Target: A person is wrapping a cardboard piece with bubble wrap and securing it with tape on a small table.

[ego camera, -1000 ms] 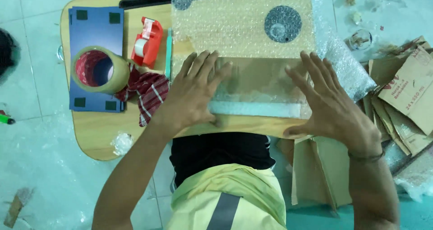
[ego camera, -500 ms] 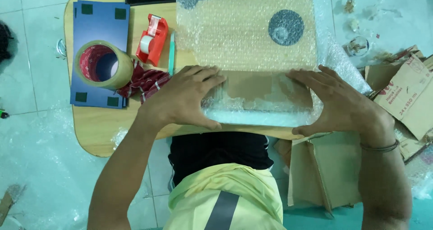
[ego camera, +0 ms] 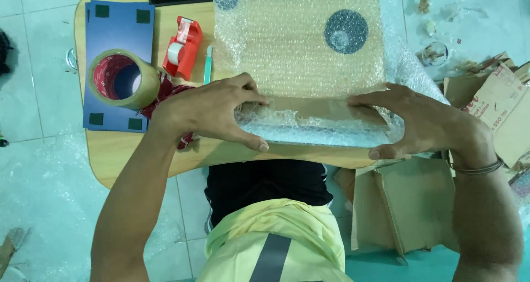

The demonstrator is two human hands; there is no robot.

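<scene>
Fingers (ego camera: 243, 88) of my left hand (ego camera: 207, 116) are curled over the left end of the flat brown cardboard parcel (ego camera: 317, 109), thumb tucked under its near edge and the rest pressing on top, so that hand has hold of the parcel through the wrap. My right hand (ego camera: 425, 124) does the same at the other end: fingers laid along the top, thumb hooked below the near edge, gripping the wrapped end.

I see the parcel lying with its long axis running left to right across the near side of the small light wooden table (ego camera: 127, 160), its ends pointing at my two hands. It is partly rolled in the clear bubble wrap sheet (ego camera: 298, 44), which spreads away from me over the far half of the table and hangs off the right side. A round dark disc (ego camera: 346, 32) shows through the wrap further back.

To the left of my left hand sit a wide roll of tan packing tape with a red core (ego camera: 122, 78), resting on a dark blue flat board with green corner squares (ego camera: 118, 33), and a red tape dispenser (ego camera: 184, 47). A slim teal cutter (ego camera: 207, 64) lies just beside the dispenser. Flattened brown cardboard boxes (ego camera: 408, 204) lie on the floor to my right.
</scene>
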